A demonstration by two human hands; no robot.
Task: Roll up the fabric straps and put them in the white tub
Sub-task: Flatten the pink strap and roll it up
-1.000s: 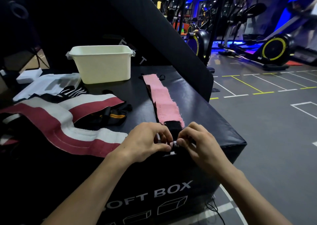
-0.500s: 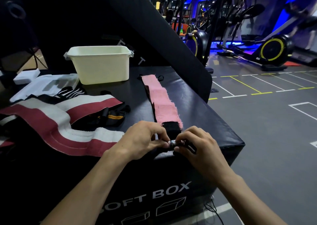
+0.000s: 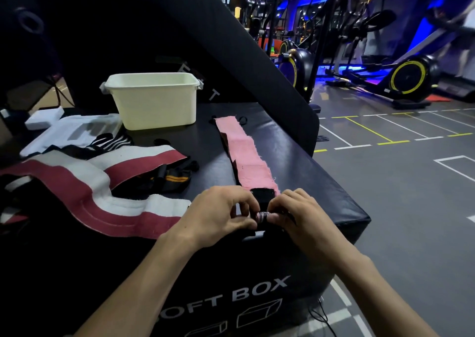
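Both hands, left hand (image 3: 218, 212) and right hand (image 3: 299, 214), pinched the small started roll at the near end of the pink strap (image 3: 246, 154), which lay stretched along the worktop (image 3: 295, 151) toward the white tub (image 3: 154, 100). Rolling looked barely begun; red-and-white straps (image 3: 84, 185) sat unrolled, tub contents unseen.

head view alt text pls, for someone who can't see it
Both hands, left hand and right hand, pinch the small rolled start of a pink strap lying on a black soft box. A white tub stands behind, red-and-white straps at left.
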